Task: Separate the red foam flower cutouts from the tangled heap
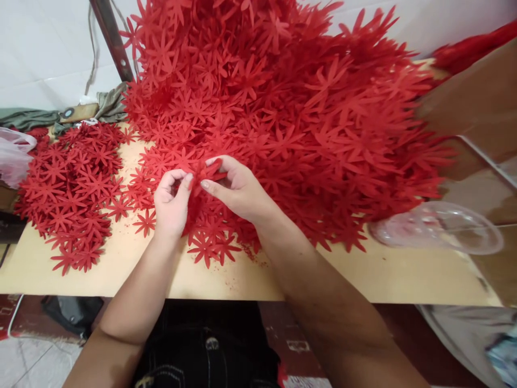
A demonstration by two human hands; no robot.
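Between my two hands is a red flower-shaped cutout (205, 172) with narrow petals, partly hidden by my fingers. My left hand (172, 196) pinches it from the left, thumb against curled fingers. From the other side my right hand (236, 186) holds its petals between thumb and forefinger. Both hands are in front of a large heap of similar red flower cutouts (274, 118). A smaller pile of darker red cutouts (72, 188) lies to the left. A few loose cutouts (212, 249) lie just below my hands.
The pale tabletop (331, 275) has its front edge near my body. A clear plastic container (468, 229) lies at the right beside cardboard boxes (476, 102). At the far left are a plastic bag (14, 156), a phone (78, 113) and green cloth (113, 102). A metal post (113, 40) stands behind.
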